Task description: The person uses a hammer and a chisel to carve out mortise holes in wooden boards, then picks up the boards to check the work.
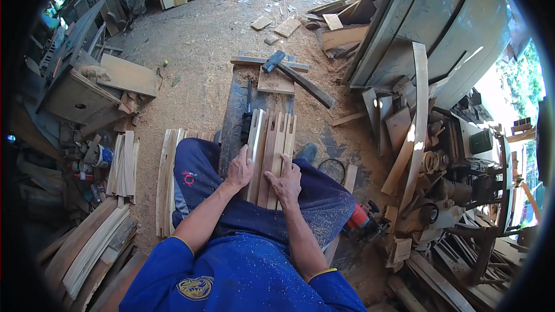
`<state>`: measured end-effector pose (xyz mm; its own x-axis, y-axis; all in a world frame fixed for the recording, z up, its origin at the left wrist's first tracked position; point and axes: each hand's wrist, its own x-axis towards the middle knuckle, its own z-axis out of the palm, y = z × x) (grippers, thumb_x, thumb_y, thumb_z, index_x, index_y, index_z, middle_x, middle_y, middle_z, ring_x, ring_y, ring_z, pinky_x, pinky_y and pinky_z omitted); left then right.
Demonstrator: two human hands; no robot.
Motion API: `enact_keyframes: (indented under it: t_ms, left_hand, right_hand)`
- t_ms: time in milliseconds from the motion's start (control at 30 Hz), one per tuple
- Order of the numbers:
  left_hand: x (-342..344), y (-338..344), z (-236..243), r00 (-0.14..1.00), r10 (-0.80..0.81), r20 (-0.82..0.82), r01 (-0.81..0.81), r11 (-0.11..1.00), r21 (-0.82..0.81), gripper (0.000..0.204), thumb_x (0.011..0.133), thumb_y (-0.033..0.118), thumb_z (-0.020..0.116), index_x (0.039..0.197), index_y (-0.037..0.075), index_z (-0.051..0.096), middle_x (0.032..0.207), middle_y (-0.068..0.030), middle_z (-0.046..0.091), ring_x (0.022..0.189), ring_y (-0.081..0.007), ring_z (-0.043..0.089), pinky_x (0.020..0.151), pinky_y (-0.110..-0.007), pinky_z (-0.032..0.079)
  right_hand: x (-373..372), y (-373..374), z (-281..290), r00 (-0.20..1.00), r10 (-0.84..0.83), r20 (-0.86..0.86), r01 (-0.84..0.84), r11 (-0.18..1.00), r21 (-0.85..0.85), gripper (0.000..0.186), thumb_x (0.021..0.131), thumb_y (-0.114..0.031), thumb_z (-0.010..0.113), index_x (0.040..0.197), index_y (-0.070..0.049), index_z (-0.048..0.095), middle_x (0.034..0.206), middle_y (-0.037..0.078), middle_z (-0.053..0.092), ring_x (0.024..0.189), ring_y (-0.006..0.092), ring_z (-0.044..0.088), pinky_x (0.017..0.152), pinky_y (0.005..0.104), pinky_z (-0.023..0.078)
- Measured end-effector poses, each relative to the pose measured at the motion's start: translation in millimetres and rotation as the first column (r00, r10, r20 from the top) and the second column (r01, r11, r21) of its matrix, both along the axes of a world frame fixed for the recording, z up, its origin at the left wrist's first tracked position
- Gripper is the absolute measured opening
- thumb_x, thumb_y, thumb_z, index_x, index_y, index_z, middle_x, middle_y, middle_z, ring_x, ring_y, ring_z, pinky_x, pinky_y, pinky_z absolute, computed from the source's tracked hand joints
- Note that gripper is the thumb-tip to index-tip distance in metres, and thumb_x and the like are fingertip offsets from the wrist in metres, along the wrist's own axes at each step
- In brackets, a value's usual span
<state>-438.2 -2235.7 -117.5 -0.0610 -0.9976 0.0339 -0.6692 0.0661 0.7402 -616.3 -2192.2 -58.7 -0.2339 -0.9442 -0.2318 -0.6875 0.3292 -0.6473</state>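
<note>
Several pale and reddish wooden slats (270, 138) lie side by side over my lap and the near end of a narrow wooden bench (234, 104). Short slots show near the far ends of some slats. My left hand (239, 170) is closed against the left edge of the row, fingers on the leftmost slat. On the right side of the row, my right hand (283, 184) lies with thumb and forefinger spread across the slats. Beyond them, a hammer (300, 81) rests on a wooden block (276, 82) and crosspiece, its handle pointing near right. A dark, slim chisel-like tool (250, 95) lies along the bench.
More slats (167, 179) stand beside my left leg. A red power tool (359, 216) sits by my right knee. Curved boards (95, 254) are stacked at lower left. Large panels (428, 34) and a tall curved strip (417, 115) lean at right. Sawdust and offcuts (287, 27) litter the floor.
</note>
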Motion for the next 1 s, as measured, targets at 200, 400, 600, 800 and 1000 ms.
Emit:
enact_keyframes:
  t_ms: [200, 400, 600, 800, 1000]
  left_hand:
    - [13.2, -84.6, 24.8, 0.978, 0.189, 0.092, -0.186, 0.982, -0.043, 0.052, 0.089, 0.037, 0.066, 0.127, 0.003, 0.054, 0.107, -0.0251, 0.058, 0.101, -0.0422, 0.059, 0.089, -0.048, 0.049]
    - [-14.5, -65.0, 22.0, 0.985, 0.141, 0.101, -0.136, 0.989, -0.054, 0.077, 0.080, 0.047, 0.075, 0.137, 0.006, 0.043, 0.114, -0.0231, 0.047, 0.109, -0.0394, 0.049, 0.095, -0.047, 0.044]
    - [-33.1, -23.4, 26.8, 0.990, 0.140, 0.001, -0.140, 0.987, 0.074, 0.087, 0.079, 0.038, 0.076, 0.149, 0.014, 0.031, 0.117, -0.0242, 0.043, 0.106, -0.0434, 0.051, 0.092, -0.050, 0.045]
    - [-34.8, -26.0, 29.2, 0.996, 0.074, -0.059, -0.070, 0.995, 0.073, 0.088, 0.081, 0.030, 0.073, 0.151, 0.005, 0.026, 0.129, -0.0306, 0.051, 0.119, -0.0453, 0.052, 0.103, -0.048, 0.043]
    - [-29.8, -21.2, 17.0, 0.987, 0.027, -0.159, -0.021, 0.999, 0.039, 0.083, 0.083, 0.028, 0.071, 0.149, 0.001, 0.029, 0.141, -0.0303, 0.046, 0.130, -0.0439, 0.047, 0.110, -0.045, 0.038]
  right_hand:
    - [7.2, -4.4, -2.1, 1.000, -0.015, 0.017, 0.014, 0.999, 0.034, 0.096, 0.070, -0.045, 0.085, 0.148, -0.022, 0.035, 0.130, 0.022, 0.046, 0.121, 0.0402, 0.048, 0.101, 0.0494, 0.045]
    - [28.7, -11.0, 1.7, 0.997, -0.061, -0.054, 0.065, 0.995, 0.071, 0.111, 0.064, -0.051, 0.086, 0.153, -0.022, 0.027, 0.130, 0.024, 0.041, 0.119, 0.0437, 0.046, 0.099, 0.0517, 0.043]
    - [14.7, -4.0, -5.2, 0.999, -0.044, 0.014, 0.043, 0.998, 0.041, 0.112, 0.064, -0.053, 0.085, 0.153, -0.018, 0.027, 0.130, 0.024, 0.042, 0.120, 0.0435, 0.047, 0.101, 0.0516, 0.042]
    - [-14.3, 3.9, -49.7, 0.997, 0.073, -0.017, -0.075, 0.991, -0.113, 0.099, 0.069, -0.044, 0.083, 0.143, 0.000, 0.032, 0.136, 0.030, 0.041, 0.121, 0.0448, 0.049, 0.098, 0.0498, 0.047]
    - [-3.8, 7.4, -13.6, 0.988, -0.078, 0.136, 0.068, 0.995, 0.072, 0.095, 0.077, -0.036, 0.078, 0.146, 0.003, 0.026, 0.147, 0.037, 0.030, 0.123, 0.0559, 0.046, 0.102, 0.0522, 0.046]
